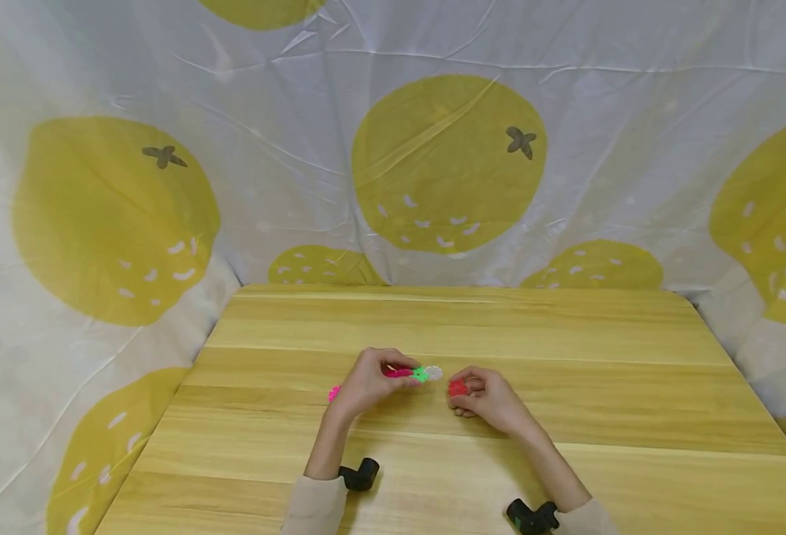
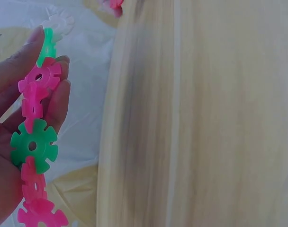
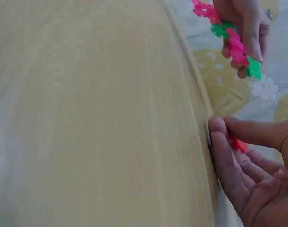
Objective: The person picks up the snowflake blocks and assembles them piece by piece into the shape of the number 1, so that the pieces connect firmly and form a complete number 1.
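My left hand (image 1: 371, 379) grips a chain of interlocked plastic snowflake discs near its white end. In the left wrist view the chain runs along the palm, with pink discs (image 2: 40, 78), a green disc (image 2: 34, 145) in the middle and another green disc (image 2: 48, 47) by the thumb tip. A translucent white disc (image 2: 58, 22) forms the tip beyond the fingers. My right hand (image 1: 489, 397) pinches a single red disc (image 1: 458, 388) between thumb and fingers, a short gap to the right of the white disc. In the right wrist view the fingers partly hide that red disc (image 3: 239, 144).
Both hands are over a wooden table (image 1: 634, 401). Behind it hangs a white cloth (image 1: 286, 148) printed with yellow fruit. A black wrist-worn device (image 1: 361, 474) sits at the left wrist, and a second black device (image 1: 532, 516) at the right.
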`<act>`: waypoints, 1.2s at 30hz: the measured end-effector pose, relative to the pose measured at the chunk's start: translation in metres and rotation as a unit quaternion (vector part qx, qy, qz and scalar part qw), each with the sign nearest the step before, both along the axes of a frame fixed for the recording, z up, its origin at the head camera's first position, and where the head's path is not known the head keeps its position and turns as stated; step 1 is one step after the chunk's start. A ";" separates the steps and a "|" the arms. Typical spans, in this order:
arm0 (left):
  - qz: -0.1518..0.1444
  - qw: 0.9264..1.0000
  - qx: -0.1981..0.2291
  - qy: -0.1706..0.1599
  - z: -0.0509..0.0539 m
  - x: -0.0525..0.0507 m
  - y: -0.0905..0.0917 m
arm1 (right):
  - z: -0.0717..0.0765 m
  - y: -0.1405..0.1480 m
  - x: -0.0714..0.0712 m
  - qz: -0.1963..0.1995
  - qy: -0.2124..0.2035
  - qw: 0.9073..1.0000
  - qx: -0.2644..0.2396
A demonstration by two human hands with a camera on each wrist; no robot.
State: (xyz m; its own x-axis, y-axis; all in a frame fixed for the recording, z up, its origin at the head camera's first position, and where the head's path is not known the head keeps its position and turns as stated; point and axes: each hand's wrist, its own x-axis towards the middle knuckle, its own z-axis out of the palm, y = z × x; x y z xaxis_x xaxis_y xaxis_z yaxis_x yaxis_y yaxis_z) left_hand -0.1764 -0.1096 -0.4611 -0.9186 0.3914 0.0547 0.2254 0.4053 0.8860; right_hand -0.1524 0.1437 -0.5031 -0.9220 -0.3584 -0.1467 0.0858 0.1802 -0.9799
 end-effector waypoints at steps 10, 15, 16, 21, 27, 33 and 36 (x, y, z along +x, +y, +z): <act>-0.007 1.000 -0.007 0.008 0.002 0.003 0.003 | 0.005 0.016 -0.003 -0.014 0.035 0.999 -0.016; -0.012 1.000 -0.001 0.001 0.003 0.003 0.005 | 0.005 0.017 -0.003 -0.014 0.023 0.999 -0.035; -0.013 1.000 0.000 0.000 0.002 0.003 0.005 | 0.005 0.017 -0.003 -0.015 0.021 0.999 -0.038; -0.011 1.000 0.002 -0.003 0.001 0.003 0.005 | 0.005 0.016 -0.002 -0.035 0.025 0.998 -0.040; -0.013 1.000 0.000 -0.001 0.000 0.002 0.006 | 0.005 0.015 -0.001 -0.056 0.035 0.997 -0.043; -0.015 1.000 0.002 0.003 0.000 0.002 0.007 | 0.008 0.013 -0.001 -0.059 0.039 0.996 -0.062; -0.015 1.000 0.000 0.004 0.001 0.003 0.007 | 0.010 0.012 -0.001 -0.058 0.050 0.995 -0.069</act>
State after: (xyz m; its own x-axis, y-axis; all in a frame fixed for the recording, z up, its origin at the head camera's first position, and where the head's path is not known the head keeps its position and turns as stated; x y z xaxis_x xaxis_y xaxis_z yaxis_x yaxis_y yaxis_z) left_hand -0.1739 -0.1022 -0.4605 -0.9058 0.4189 0.0630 0.2455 0.3978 0.8840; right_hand -0.1531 0.1562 -0.4935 -0.9658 -0.2591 -0.0094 -0.0004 0.0381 -0.9993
